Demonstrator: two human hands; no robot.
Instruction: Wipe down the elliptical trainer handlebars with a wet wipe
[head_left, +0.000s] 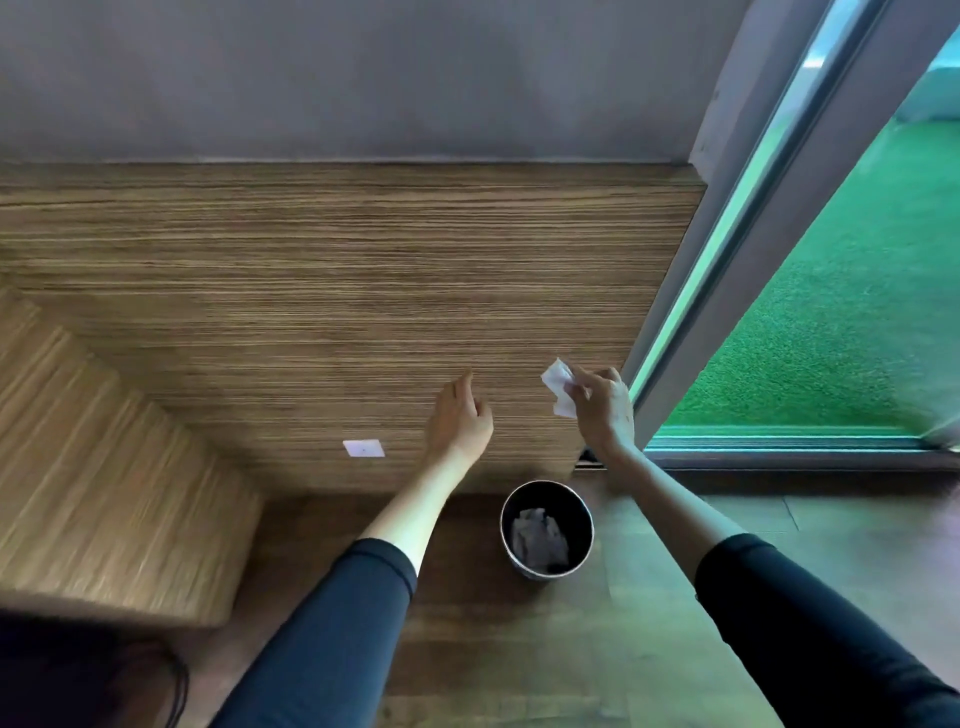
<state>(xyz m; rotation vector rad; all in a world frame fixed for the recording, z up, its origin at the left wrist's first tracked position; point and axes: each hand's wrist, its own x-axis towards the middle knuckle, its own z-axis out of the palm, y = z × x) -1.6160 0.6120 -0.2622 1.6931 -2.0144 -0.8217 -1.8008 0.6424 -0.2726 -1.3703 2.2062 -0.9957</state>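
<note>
My right hand (602, 410) pinches a crumpled white wet wipe (558, 387) between thumb and fingertips, held out in front of the wooden wall panel. My left hand (460, 415) hangs beside it to the left, fingers loosely curled and holding nothing. Both hands are above and slightly beyond a small round black waste bin (584, 512) on the floor, which has crumpled grey paper (537, 535) inside. The elliptical trainer and its handlebars are not in view.
A wood-grain wall panel (337, 291) fills the middle, with a white socket plate (363, 448) low down. A wooden cabinet side (104, 467) juts out at left. A glass sliding door (737, 260) at right shows green turf (841, 332) outside.
</note>
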